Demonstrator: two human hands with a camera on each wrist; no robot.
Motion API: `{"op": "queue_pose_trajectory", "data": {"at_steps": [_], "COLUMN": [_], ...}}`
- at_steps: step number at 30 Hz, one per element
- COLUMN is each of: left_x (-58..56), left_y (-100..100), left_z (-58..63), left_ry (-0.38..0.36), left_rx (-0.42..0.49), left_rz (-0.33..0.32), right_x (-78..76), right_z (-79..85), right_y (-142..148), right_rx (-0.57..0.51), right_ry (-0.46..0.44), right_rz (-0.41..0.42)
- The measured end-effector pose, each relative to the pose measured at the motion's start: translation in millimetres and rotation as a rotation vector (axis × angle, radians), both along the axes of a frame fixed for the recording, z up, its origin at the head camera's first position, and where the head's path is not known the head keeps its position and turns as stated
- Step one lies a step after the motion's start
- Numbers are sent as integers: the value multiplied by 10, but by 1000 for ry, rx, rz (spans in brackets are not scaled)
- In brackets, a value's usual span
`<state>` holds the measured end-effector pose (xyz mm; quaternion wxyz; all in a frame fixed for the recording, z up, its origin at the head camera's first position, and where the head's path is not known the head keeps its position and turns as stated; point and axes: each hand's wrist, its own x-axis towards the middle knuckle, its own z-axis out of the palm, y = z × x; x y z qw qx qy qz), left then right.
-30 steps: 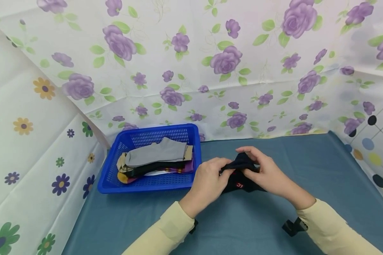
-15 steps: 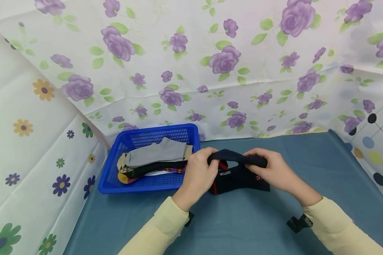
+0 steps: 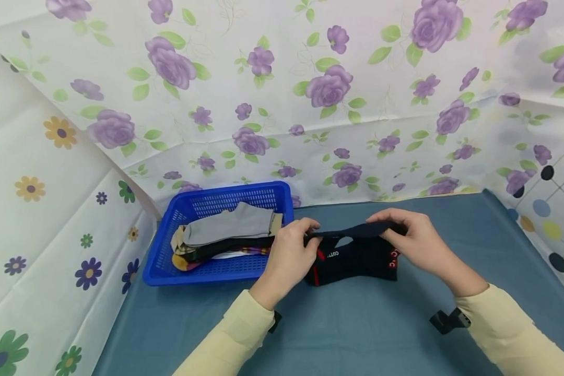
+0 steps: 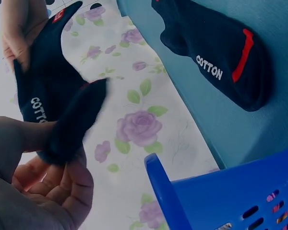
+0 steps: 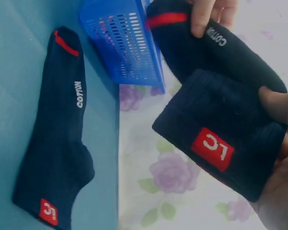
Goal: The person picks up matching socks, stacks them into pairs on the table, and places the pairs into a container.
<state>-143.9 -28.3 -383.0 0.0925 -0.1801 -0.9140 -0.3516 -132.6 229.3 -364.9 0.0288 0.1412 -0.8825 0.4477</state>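
A dark navy sock with white COTTON lettering is stretched between both hands above the table. My left hand pinches its toe end, thumb on one face and fingers behind. At the cuff end, which carries a red square label, my right hand grips it between thumb and fingers. The matching sock lies flat on the table just below, toe to the left, with a red stripe and the same lettering. In the head view this lying sock is partly covered by the held one.
A blue plastic basket stands left of the hands, close to the left one. Several folded socks lie in it, a grey sock on top. Blue-green cloth covers the table; a floral sheet hangs behind.
The held sock was bunched between the hands and is now drawn out lengthwise. The hands moved apart, the right one to the right, revealing more of the sock lying below.
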Motion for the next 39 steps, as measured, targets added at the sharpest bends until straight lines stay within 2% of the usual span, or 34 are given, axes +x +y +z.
{"op": "queue_pose_trajectory", "data": {"at_steps": [3, 7, 10, 13, 16, 18, 23, 25, 27, 29, 32, 35, 39], "left_x": [13, 51, 73, 76, 74, 71, 64, 55, 45, 34, 23, 16, 24], "left_y": [23, 106, 187, 254, 288, 294, 288, 287, 283, 274, 253, 230, 206], "left_z": [-13, -9, -17, -36, -44, -48, -72, -89, -112, -140, -183, -220, -252], "left_ry": [-42, -69, -60, -12, 35, 45, 4, -31, -73, -117, -127, -87, -29], "left_rx": [-51, -109, -104, -84, -80, -87, -90, -65, -33, -9, -21, -39, -17], "left_rz": [-30, -93, -153, -202, -213, -207, -210, -226, -239, -244, -231, -186, -107], "right_x": [10, -54, -78, -89, -89, -83, -65, -63, -69, -77, -93, -106, -139], "right_z": [65, -12, -34, -51, -64, -68, -67, -69, -77, -79, -75, -76, -152], "right_y": [-60, -65, -80, -96, -101, -99, -102, -107, -105, -93, -51, 9, 100], "right_rx": [-2, 12, 55, 109, 162, 194, 241, 244, 245, 237, 216, 199, 239], "right_ry": [14, 72, 141, 239, 317, 331, 311, 342, 398, 439, 451, 384, 208], "right_rz": [10, 57, 93, 117, 130, 140, 204, 215, 190, 130, 23, -67, -146]}}
